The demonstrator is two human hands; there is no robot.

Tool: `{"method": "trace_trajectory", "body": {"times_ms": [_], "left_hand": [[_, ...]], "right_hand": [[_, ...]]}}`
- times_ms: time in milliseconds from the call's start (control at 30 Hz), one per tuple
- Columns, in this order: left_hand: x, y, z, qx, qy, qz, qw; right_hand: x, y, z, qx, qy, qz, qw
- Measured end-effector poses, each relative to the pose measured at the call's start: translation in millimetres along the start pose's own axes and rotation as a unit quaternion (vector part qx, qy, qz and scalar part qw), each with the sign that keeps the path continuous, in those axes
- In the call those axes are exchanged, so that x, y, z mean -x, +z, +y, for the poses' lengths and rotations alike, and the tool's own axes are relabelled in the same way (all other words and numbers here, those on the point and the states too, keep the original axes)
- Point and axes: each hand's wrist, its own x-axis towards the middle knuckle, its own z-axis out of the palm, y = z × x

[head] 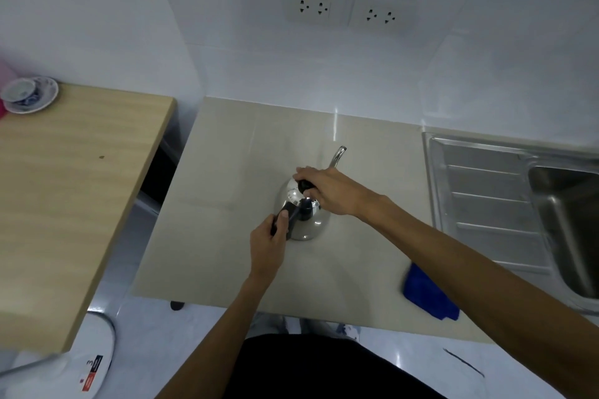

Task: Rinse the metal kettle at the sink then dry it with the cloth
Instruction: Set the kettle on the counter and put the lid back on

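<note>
A shiny metal kettle (306,227) with a thin curved spout stands upright on the beige counter (227,178). My left hand (267,246) grips its black handle at the near side. My right hand (327,189) is closed over the black knob of the lid on top. A blue cloth (428,296) lies on the counter near its front edge, partly under my right forearm. The steel sink (570,223) is at the far right, with its ribbed drainboard (486,197) between it and the kettle.
A wooden table (64,188) stands to the left, apart from the counter by a gap, with a patterned cup and saucer (29,94) at its far corner. Two wall sockets (348,11) sit above the counter. A white round object lies on the floor lower left.
</note>
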Motion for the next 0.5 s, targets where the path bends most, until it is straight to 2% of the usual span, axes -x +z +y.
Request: {"method": "trace_trajectory", "body": {"times_ms": [167, 333, 433, 500], "left_hand": [[6.6, 2.1, 2.3, 0.013, -0.019, 0.008, 1.0], [22.3, 15.2, 8.8, 0.051, -0.043, -0.022, 0.998], [24.2, 16.5, 10.2, 0.055, -0.039, -0.03, 0.997], [22.2, 14.5, 10.2, 0.054, -0.029, -0.047, 0.997]], "right_hand": [[-3.2, -2.6, -1.4, -0.009, 0.021, -0.041, 0.999], [-0.9, -6.1, 3.0, -0.041, 0.04, -0.059, 0.997], [10.7, 1.0, 1.7, -0.052, 0.049, 0.017, 0.997], [26.3, 13.0, 8.1, -0.068, 0.069, 0.114, 0.989]]}}
